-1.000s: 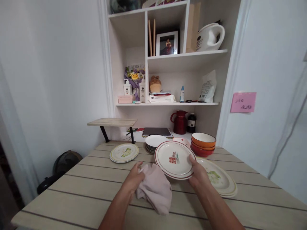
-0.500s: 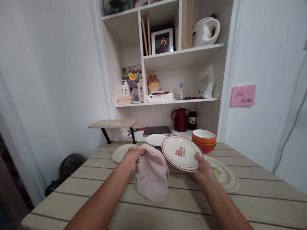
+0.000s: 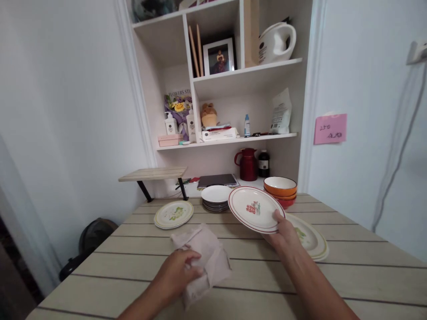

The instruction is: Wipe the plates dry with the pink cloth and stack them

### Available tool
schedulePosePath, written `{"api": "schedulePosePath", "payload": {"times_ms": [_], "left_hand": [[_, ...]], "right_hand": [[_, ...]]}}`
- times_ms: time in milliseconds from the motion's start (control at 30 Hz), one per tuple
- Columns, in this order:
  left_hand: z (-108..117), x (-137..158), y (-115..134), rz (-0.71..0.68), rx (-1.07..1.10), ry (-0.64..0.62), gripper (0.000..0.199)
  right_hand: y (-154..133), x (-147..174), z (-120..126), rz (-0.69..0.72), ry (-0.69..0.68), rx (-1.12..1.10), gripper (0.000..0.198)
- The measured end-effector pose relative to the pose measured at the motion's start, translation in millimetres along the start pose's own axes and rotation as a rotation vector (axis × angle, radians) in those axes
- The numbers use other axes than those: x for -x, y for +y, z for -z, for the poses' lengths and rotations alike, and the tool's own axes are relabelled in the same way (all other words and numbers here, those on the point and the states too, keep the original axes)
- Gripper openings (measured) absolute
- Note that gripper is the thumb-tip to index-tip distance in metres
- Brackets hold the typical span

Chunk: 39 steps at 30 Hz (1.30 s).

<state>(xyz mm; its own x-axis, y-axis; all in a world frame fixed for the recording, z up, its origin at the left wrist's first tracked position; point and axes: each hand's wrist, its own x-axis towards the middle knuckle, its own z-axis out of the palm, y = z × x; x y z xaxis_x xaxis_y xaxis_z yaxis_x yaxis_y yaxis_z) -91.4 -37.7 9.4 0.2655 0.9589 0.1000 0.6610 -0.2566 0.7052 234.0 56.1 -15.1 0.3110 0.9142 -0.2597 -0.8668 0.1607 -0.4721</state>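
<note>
My right hand (image 3: pixel 283 231) grips the right rim of a white plate (image 3: pixel 245 218) with red rim lines and a red printed motif, thumb on top. The plate is tilted, raised over the table. Below its right side lies a larger cream oval plate (image 3: pixel 315 242) with a green pattern, partly hidden by my wrist. A crumpled pale pink cloth (image 3: pixel 213 262) lies on the table in front of me. Over its left part rests my left hand (image 3: pixel 176 271), thumb and forefinger apart; whether its other fingers touch the cloth I cannot tell.
Patterned plates (image 3: pixel 173 215) lie at the left, and a stack of dark-edged white plates (image 3: pixel 215 200) stands behind the cloth. Orange and red bowls (image 3: pixel 280 191) are stacked at the back right. A small raised wooden shelf (image 3: pixel 153 174) stands at the back left; a red jug (image 3: pixel 247 164) is behind.
My left hand has come down towards me and let the hanging cloth settle on the table. The plate in my right hand stays nearly where it was. The view has shifted slightly right.
</note>
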Motion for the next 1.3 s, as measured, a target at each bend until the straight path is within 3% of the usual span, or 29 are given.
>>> {"api": "schedulePosePath", "payload": {"times_ms": [67, 200, 333, 400, 467, 567, 633, 700, 733, 833, 933, 1067, 1300], "left_hand": [[-8, 13, -11, -0.083, -0.282, 0.026, 0.054], [-15, 22, -12, -0.251, -0.561, -0.066, 0.039], [-33, 20, -12, -0.31, -0.694, -0.106, 0.04], [-45, 20, -15, -0.365, -0.719, -0.127, 0.024], [-57, 22, -16, -0.432, -0.691, -0.121, 0.024], [-63, 27, -10, -0.548, -0.536, -0.077, 0.061], [-55, 31, -7, -0.591, -0.403, -0.086, 0.072], [-41, 33, -7, -0.503, -0.326, -0.056, 0.05], [-32, 34, -10, -0.404, -0.333, 0.035, 0.041], [-9, 30, -25, -0.163, -0.393, 0.313, 0.046], [6, 24, -39, -0.134, -0.392, 0.382, 0.052], [15, 20, -42, -0.087, -0.374, 0.415, 0.042], [18, 13, -50, 0.109, -0.253, 0.269, 0.005]], "right_hand": [[3, 7, -6, 0.01, 0.053, 0.007, 0.044], [9, 23, -15, -0.002, 0.061, 0.036, 0.043], [9, 31, -18, -0.003, 0.04, 0.07, 0.043], [7, 31, -17, -0.008, 0.027, 0.088, 0.042], [4, 32, -17, -0.018, 0.031, 0.1, 0.041], [4, 36, -20, -0.023, 0.068, 0.099, 0.042], [8, 42, -23, -0.047, 0.05, 0.092, 0.043], [15, 50, -27, -0.109, -0.009, 0.11, 0.043], [19, 55, -28, -0.163, -0.047, 0.137, 0.043], [30, 65, -30, -0.423, -0.193, 0.281, 0.045], [35, 70, -26, -0.61, -0.313, 0.427, 0.048], [38, 66, -16, -0.617, -0.352, 0.573, 0.046], [49, 59, -7, -0.488, -0.343, 0.757, 0.037]]}}
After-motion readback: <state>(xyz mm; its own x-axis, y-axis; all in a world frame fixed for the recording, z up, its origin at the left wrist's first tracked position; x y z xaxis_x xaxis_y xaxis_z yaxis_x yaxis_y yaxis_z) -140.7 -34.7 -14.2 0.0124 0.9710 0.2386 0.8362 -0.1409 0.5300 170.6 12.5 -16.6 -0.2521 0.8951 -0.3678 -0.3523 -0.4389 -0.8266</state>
